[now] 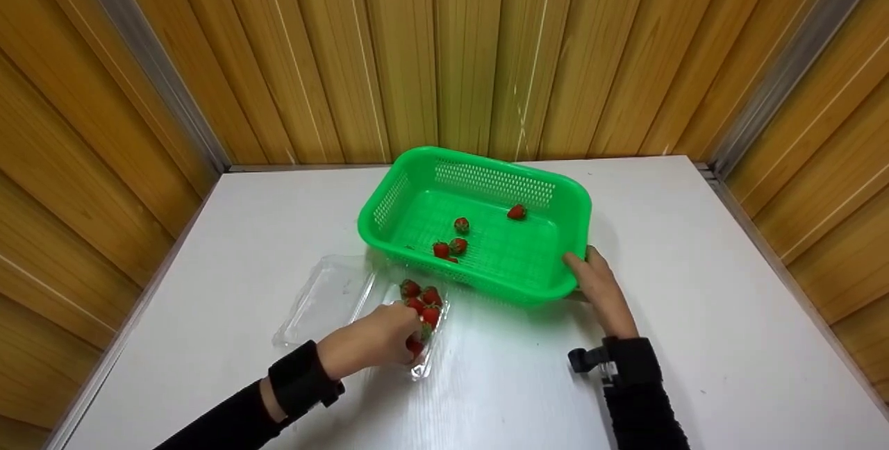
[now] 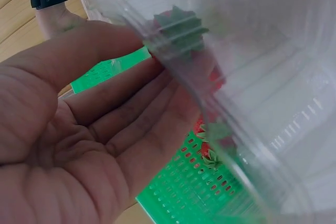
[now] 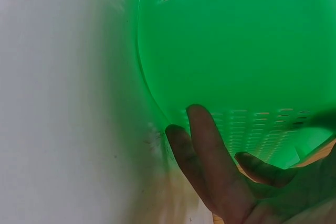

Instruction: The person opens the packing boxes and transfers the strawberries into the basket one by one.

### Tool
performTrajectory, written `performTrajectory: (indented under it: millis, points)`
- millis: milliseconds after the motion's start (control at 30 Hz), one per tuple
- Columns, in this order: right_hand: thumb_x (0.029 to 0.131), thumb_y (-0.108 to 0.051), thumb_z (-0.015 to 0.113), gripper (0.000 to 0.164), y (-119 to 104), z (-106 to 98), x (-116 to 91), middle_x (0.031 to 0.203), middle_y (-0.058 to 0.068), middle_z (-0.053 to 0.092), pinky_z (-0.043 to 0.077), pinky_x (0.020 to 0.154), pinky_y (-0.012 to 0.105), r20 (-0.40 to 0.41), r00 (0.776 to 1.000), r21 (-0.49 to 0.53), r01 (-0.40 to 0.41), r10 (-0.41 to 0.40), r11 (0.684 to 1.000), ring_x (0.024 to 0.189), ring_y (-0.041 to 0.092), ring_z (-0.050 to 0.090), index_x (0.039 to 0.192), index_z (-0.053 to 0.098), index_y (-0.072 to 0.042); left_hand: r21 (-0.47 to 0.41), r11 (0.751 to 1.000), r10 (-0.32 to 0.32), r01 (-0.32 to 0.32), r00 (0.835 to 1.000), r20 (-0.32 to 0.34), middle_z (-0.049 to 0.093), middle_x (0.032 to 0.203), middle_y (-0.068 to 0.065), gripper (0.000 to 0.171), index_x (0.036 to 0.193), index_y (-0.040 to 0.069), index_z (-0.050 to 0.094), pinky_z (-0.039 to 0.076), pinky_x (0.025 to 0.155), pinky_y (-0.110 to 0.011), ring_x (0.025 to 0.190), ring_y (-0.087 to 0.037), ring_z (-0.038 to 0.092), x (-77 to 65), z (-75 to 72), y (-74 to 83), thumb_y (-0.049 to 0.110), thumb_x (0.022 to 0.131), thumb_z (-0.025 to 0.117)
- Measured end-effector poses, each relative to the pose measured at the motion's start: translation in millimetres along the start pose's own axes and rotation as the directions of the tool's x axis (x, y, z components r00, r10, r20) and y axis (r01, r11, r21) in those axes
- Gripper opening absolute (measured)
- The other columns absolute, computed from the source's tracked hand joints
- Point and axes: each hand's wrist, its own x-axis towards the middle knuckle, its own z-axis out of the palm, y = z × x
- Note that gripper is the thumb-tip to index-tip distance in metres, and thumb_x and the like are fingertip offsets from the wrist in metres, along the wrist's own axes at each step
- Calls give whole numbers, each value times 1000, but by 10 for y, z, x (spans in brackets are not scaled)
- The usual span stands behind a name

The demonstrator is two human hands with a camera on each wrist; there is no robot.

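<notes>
Holding, my left hand (image 1: pixel 378 340): thumb and fingers brought together on one strawberry (image 2: pixel 181 27), which sits between thumb and fingertips; the left wrist view shows it blurred, through clear plastic, and the exact contact of the far fingertips cannot be told.

Clear plastic container (image 1: pixel 419 371), one: on the tabletop (image 1: pixel 514 380), at my left hand, on the near side of the basket; its lid (image 1: pixel 326 304) laid open to the left, transparent, ridged at the edges.

Container strawberries (image 1: pixel 430 314), several: clustered at the right of my left hand and just beyond its far side, one more low beside the thumb. Red, glossy, with green leafy caps; the lot partly covered by my hand, so no full count.

Green basket (image 1: pixel 500 245), one: plastic, rectangular with rounded corners, perforated walls and floor, set aslant beyond the container.

Basket strawberries (image 1: pixel 458 246), five visible: three close together at the near wall, one partly hidden by the rim; one slightly farther off; one apart at the far right. All red.

My right hand (image 1: pixel 601 292): clamped on the basket's near right corner, thumb over the rim, other fingers spread against the outside.
</notes>
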Motion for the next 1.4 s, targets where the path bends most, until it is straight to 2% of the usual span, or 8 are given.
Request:
performTrajectory:
  millis: [200,400,533,633,800,1033,1200,1400]
  points:
    - [104,-29,45,54,-12,10,-3,127,25,56,55,78,34,3,1000,10,19,-19,1000,103,29,63,145,35,5,18,999,33,-32,998,-51,24,56,9,39,55,13,45,22,50,-24,58,-9,27,17,-139,-11,-10,72,71]
    - [105,-29,44,55,-5,11,-1,128,25,55,55,79,34,0,1000,5,16,-16,1000,104,30,63,146,35,5,-61,994,82,-90,989,-125,20,59,7,45,55,13,37,19,52,-23,58,-9,22,-6,-369,-6,-16,75,65]
    - [105,-29,45,55,6,8,11,127,25,56,55,79,34,-6,1000,-2,15,-15,1000,102,28,63,146,35,5,-135,986,70,-97,978,-194,33,62,6,25,75,3,56,30,54,-22,61,-11,36,14,-504,18,-15,77,73]
    - [105,-31,45,55,7,4,8,127,24,56,55,79,33,-6,1000,-9,18,-18,1000,102,27,63,145,36,5,-142,984,70,-105,970,-232,37,64,5,23,84,1,59,33,58,-23,67,-13,40,49,-585,32,-17,77,72]
    - [104,-31,45,55,-1,-1,-8,126,24,56,55,79,33,-7,1000,-16,18,-18,1000,101,26,63,144,37,5,-57,997,42,-55,976,-213,30,58,6,33,59,9,50,24,54,-25,60,-11,30,121,-710,101,-14,79,61]
    - [104,-30,45,53,4,25,-4,125,23,56,55,79,34,-3,1000,-20,8,-8,1000,100,24,62,143,37,5,-24,999,27,-34,973,-228,32,62,6,32,62,12,54,25,53,-25,61,-12,31,280,-790,248,-9,84,65]
    - [104,-28,45,52,7,26,0,124,23,56,55,79,34,-6,1000,0,-1,1,1000,98,24,63,143,37,5,23,996,88,-85,960,-265,24,65,5,39,61,16,42,21,55,-27,63,-12,25,437,-805,314,-12,82,60]
    - [104,-29,46,52,14,8,0,125,24,57,55,78,34,1,1000,18,17,-17,1000,100,26,63,143,37,5,-5,996,81,-86,959,-272,19,69,4,42,63,15,33,18,56,-26,64,-12,20,612,-863,350,-13,83,57]
